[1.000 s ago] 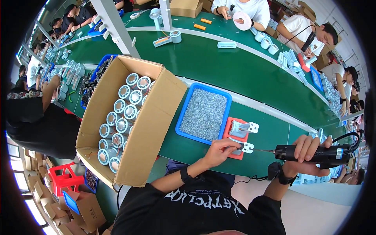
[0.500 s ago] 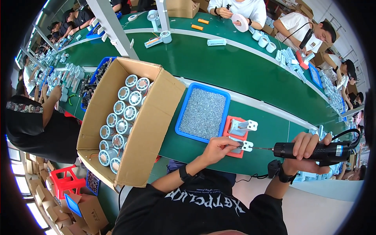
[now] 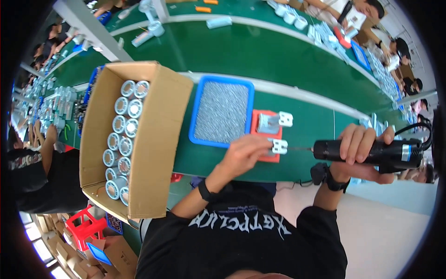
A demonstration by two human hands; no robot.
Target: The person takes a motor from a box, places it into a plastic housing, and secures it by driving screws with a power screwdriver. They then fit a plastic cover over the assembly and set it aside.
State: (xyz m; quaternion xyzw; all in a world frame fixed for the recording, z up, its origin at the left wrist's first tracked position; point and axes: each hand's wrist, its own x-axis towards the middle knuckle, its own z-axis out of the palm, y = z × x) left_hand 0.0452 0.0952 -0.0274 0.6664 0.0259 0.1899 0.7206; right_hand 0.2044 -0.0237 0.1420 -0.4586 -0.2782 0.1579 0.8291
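My right hand [image 3: 360,146] wraps round a black electric screwdriver [image 3: 327,150], held level with its thin bit pointing left. The bit's tip reaches a white slotted end piece [image 3: 279,147] on a part in the nearer red fixture [image 3: 268,158]; whether it touches a screw is too small to tell. My left hand [image 3: 244,154] is closed in a pinch at the other side of that piece, and the fingers hide what they hold. Just beyond, a light blue part [image 3: 268,123] with a similar white end piece [image 3: 285,119] sits in a second red fixture [image 3: 255,122].
Left of the fixtures lies a blue tray [image 3: 251,95] of small metal screws. Further left stands an open cardboard box [image 3: 158,144] holding several round light blue housings [image 3: 125,146]. A green conveyor [image 3: 260,58] runs behind. Other people work across it and at left.
The whole view has shifted, so the bench and box appear further left and higher. Both hands keep nearly the same places beside the nearer fixture, the screwdriver still level.
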